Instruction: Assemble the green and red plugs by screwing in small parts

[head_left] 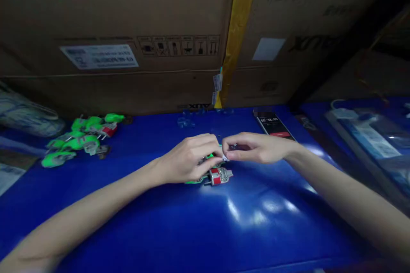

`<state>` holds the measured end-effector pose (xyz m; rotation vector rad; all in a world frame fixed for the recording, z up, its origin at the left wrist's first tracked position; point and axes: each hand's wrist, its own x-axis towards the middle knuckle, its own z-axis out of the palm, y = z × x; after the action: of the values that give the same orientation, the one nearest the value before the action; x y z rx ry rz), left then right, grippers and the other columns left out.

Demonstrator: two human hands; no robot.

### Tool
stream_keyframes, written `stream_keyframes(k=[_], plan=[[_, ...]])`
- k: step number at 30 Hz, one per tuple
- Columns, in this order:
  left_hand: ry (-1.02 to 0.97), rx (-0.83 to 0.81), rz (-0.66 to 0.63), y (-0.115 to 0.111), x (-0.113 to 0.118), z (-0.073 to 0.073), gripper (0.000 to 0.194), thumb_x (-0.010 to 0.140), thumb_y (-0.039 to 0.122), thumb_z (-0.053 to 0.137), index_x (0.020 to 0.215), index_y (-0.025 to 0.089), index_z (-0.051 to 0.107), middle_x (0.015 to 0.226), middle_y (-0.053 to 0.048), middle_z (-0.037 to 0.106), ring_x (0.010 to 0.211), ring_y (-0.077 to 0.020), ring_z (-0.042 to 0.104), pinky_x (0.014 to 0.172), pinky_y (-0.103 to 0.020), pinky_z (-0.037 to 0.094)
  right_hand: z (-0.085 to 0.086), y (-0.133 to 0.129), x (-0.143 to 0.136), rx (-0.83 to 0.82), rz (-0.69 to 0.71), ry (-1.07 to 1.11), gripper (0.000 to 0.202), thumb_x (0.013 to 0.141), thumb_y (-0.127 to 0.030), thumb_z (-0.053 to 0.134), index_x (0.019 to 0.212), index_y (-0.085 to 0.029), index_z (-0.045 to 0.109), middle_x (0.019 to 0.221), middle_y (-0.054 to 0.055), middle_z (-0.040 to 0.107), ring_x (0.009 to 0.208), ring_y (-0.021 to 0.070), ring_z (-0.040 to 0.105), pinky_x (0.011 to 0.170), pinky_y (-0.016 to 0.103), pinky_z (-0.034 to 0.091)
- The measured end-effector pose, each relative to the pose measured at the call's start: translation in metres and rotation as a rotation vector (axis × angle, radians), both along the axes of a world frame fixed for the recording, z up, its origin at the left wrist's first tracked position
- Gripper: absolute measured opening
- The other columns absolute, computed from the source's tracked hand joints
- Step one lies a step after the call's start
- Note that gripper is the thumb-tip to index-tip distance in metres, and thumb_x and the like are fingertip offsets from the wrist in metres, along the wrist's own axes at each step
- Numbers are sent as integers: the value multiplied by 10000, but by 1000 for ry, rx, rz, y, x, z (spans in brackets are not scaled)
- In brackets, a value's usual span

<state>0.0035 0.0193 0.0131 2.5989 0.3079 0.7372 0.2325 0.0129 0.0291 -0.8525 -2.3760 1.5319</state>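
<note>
My left hand (194,160) is closed around a small green-and-white plug (209,158), most of it hidden behind the fingers. Thumb and fingertips of my right hand (251,147) are pinched together against the near end of that piece; whatever lies between them is too small to make out. Just below the left hand, a plug with a red band and metal pins (220,176) lies on the blue table (179,230). Beside it a bit of green casing (194,181) shows under the left fingers.
Several green plug pieces (81,138) are heaped at the left. Small clear plastic bits (185,120) lie at the back, before large cardboard boxes (179,13). A phone showing a timer (273,126) lies behind my right wrist. Plastic packages (368,136) are at the right.
</note>
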Motion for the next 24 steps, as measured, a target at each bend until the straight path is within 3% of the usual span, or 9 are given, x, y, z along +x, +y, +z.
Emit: stream_keyframes(k=[5,13,19,24], plan=[[-61,-50,15,0,3,-3,98,957,164,535,915,127,616,857,-65,634,795,-144,581,727,-239,461,1,1,4,-7,-10,-15,276,957,-405,476,899,-143,537,808,-7,490,739,115,421,672,242,354],[-65,29,30,-6,5,-6,121,967,152,502,917,124,609,861,-76,632,796,-146,569,726,-238,456,4,-3,6,69,-26,-91,309,971,-432,459,854,-159,541,710,-35,447,655,102,381,608,231,322],[-50,45,27,-10,3,-10,142,976,162,486,914,132,610,845,-70,631,775,-146,564,714,-241,448,6,-10,2,175,26,-102,233,990,-342,438,884,-158,534,788,6,552,705,112,460,666,237,368],[-52,54,37,-12,2,-12,154,978,172,485,913,130,618,854,-74,644,796,-149,581,736,-249,457,7,-11,2,121,-22,-83,246,969,-366,485,901,-144,567,757,-6,558,660,102,434,609,220,352]])
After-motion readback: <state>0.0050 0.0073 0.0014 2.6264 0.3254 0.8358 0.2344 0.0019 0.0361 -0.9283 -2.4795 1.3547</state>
